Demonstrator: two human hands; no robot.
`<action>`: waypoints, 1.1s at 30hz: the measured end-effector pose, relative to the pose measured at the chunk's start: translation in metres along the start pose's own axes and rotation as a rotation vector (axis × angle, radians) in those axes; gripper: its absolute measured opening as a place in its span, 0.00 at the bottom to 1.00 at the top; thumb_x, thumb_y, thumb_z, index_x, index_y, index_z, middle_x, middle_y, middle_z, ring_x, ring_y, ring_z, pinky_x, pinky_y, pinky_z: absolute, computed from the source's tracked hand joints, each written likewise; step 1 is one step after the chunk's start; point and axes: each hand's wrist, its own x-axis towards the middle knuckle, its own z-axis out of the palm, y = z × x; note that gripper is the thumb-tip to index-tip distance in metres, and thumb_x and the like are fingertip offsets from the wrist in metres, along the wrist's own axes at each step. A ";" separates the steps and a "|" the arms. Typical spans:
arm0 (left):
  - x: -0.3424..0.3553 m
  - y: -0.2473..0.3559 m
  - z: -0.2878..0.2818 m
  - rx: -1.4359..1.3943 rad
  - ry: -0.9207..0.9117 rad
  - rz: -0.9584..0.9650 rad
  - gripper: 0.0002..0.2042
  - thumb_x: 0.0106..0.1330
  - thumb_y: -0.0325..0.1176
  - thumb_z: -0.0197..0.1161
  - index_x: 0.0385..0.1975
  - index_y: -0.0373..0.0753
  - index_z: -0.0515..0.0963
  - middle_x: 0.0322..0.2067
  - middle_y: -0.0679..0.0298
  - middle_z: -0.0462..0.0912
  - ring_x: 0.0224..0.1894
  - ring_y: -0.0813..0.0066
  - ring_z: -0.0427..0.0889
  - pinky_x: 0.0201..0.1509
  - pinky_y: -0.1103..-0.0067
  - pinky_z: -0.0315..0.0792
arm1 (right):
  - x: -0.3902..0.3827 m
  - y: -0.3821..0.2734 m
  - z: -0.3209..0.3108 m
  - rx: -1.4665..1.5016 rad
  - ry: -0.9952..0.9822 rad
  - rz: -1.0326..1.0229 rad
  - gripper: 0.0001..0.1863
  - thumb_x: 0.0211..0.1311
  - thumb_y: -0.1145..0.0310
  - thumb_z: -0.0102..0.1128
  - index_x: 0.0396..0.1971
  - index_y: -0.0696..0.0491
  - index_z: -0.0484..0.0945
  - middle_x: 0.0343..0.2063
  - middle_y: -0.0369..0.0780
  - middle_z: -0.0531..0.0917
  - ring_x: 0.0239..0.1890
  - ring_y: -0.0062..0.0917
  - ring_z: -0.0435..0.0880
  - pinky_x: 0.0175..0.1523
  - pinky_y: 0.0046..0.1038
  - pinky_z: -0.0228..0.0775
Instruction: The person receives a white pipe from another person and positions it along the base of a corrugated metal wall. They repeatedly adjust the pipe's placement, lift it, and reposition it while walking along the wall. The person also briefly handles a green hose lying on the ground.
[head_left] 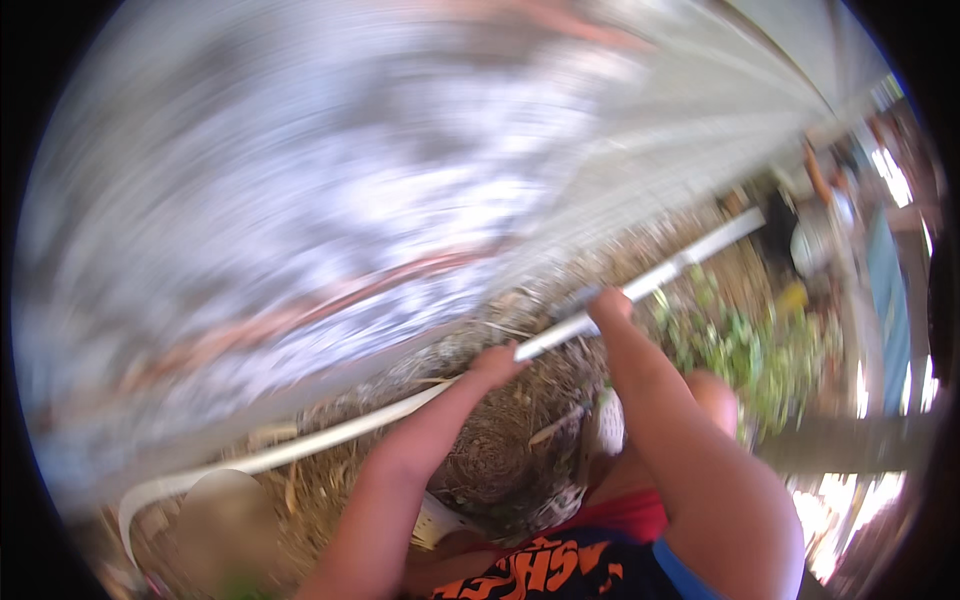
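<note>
A long white pipe runs slantwise across the view, from the lower left to the upper right, and curves at its left end. My left hand is closed round it near the middle. Farther along to the right, my right hand also grips the pipe, its fingers partly hidden and smeared by motion. Just left of the right hand is a small greyish thing, too blurred to name. Dry straw and litter cover the ground below the pipe.
A large grey-white surface, strongly blurred, fills the upper left beyond the pipe. Green leafy plants grow at the right. My white shoe is close by. A person appears blurred at the far right, near a bluish sheet.
</note>
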 end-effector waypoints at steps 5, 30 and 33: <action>-0.019 0.010 0.028 -0.170 0.099 0.099 0.23 0.51 0.55 0.76 0.41 0.45 0.86 0.39 0.56 0.88 0.43 0.58 0.87 0.49 0.65 0.79 | -0.068 -0.038 0.002 -0.257 -0.096 -0.945 0.28 0.50 0.48 0.65 0.48 0.51 0.83 0.50 0.51 0.83 0.55 0.46 0.80 0.59 0.42 0.73; -0.101 -0.021 -0.028 0.057 0.056 0.201 0.20 0.52 0.46 0.75 0.39 0.40 0.84 0.35 0.57 0.87 0.39 0.56 0.87 0.46 0.63 0.80 | -0.120 -0.038 -0.022 -0.251 0.005 -0.961 0.19 0.39 0.57 0.75 0.30 0.54 0.85 0.27 0.50 0.86 0.33 0.50 0.85 0.42 0.48 0.77; -0.167 -0.066 -0.027 0.172 0.358 0.305 0.21 0.53 0.47 0.75 0.41 0.40 0.82 0.32 0.59 0.86 0.38 0.55 0.86 0.44 0.63 0.80 | -0.133 -0.035 -0.037 -0.159 0.070 -1.048 0.15 0.40 0.61 0.74 0.25 0.56 0.83 0.23 0.52 0.83 0.29 0.52 0.84 0.39 0.49 0.77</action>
